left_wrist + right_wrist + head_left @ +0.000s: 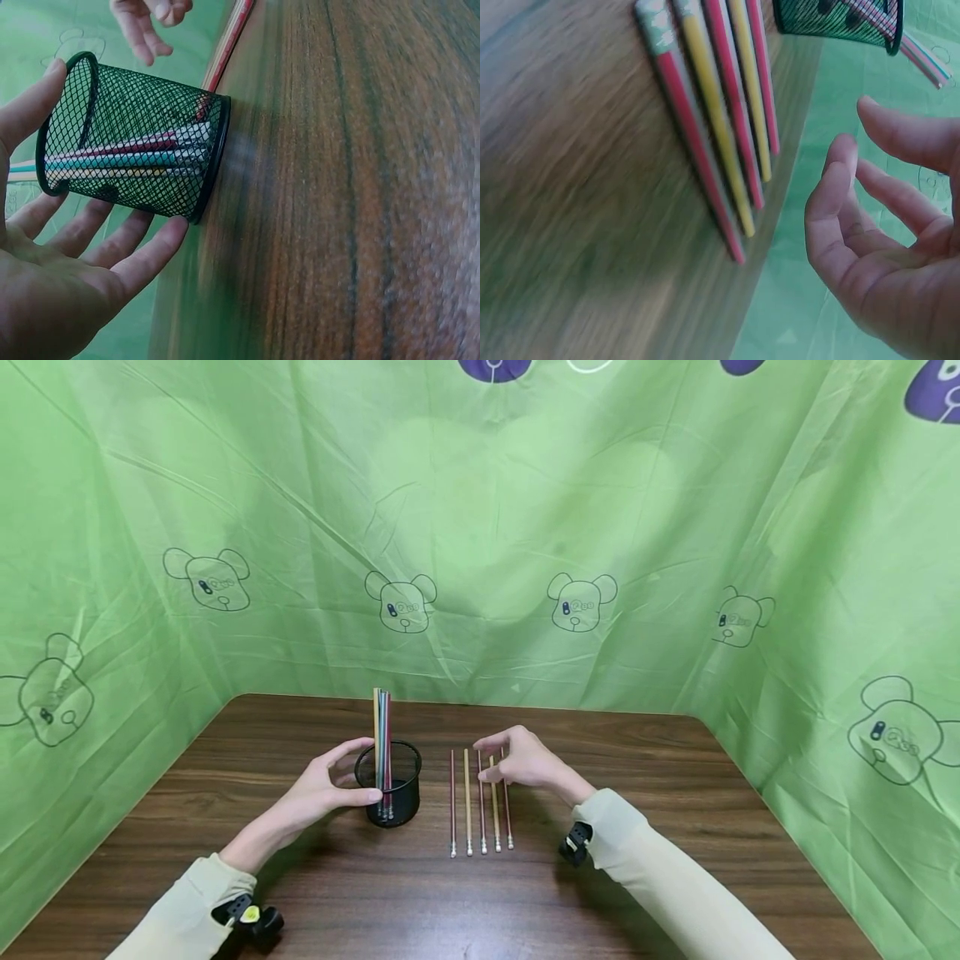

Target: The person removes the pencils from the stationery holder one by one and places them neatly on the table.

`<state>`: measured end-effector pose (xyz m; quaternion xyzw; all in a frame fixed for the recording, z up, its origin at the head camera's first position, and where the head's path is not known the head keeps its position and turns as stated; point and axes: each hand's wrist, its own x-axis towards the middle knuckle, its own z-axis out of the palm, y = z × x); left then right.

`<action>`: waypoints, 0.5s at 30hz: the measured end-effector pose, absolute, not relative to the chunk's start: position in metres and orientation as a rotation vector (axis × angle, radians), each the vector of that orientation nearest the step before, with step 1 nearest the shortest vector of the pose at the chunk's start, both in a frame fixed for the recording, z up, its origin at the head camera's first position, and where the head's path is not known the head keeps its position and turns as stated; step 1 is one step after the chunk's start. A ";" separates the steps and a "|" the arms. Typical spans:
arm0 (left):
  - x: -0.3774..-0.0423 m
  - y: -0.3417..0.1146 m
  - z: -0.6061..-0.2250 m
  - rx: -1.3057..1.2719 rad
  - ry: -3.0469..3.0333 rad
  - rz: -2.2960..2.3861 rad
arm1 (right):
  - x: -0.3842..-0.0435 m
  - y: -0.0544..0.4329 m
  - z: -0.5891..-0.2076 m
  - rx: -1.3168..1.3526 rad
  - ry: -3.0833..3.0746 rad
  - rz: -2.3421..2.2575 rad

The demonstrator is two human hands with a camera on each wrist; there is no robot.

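Note:
My left hand (318,789) holds a black mesh pencil cup (402,803) that stands upright on the table, thumb on the near side and fingers round the left. Several coloured pencils (382,727) lean inside it, eraser ends down, as the left wrist view shows through the mesh. Right of the cup, red and yellow pencils (468,802) lie in an alternating row, erasers towards me. Over the far part of this row hovers my right hand (525,760). In the right wrist view its loosely bent fingers (829,202) hold nothing and stand apart from the pencils.
The brown wood-grain table (637,877) stretches out on both sides of the pencils. Behind it and at both sides hangs a green cloth (480,527) printed with bear heads. A dark camera is strapped to each wrist over a pale sleeve (675,877).

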<state>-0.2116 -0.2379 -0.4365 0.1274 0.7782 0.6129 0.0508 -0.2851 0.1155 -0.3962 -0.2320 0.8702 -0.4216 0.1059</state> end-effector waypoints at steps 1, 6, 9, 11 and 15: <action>-0.212 -0.238 -0.437 0.387 2.369 1.866 | -0.285 0.112 -0.396 -0.697 2.555 -1.245; -0.212 -0.238 -0.438 0.389 2.372 1.866 | -0.284 0.097 -0.390 -0.747 2.531 -1.263; -0.212 -0.238 -0.438 0.387 2.374 1.867 | -0.283 0.087 -0.385 -0.782 2.534 -1.267; -0.212 -0.238 -0.437 0.381 2.376 1.870 | -0.281 0.080 -0.382 -0.813 2.542 -1.267; -0.212 -0.238 -0.437 0.385 2.372 1.881 | -0.278 0.065 -0.376 -0.852 2.541 -1.286</action>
